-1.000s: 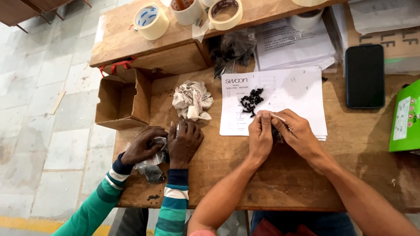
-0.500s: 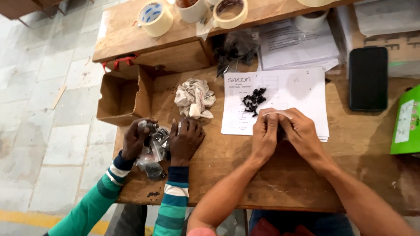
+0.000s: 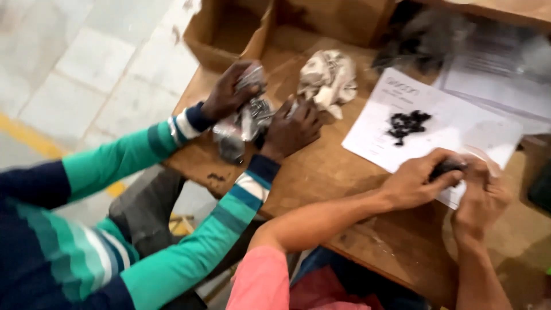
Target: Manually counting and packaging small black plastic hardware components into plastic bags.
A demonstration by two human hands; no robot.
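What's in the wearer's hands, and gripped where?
Left hand and right hand pinch a small dark part between their fingertips; exact hold point is blurred.

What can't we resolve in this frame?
- Small dark part between the left hand and right hand: fingers cover it, shape unclear.
- Clear bag in the co-worker's hands: contents smeared by motion blur.
- Pile of black bits on the white sheet: too small to identify.
- Top right of the head view: blurred, dark mass unreadable.
- Cardboard box: cut off by the top edge.
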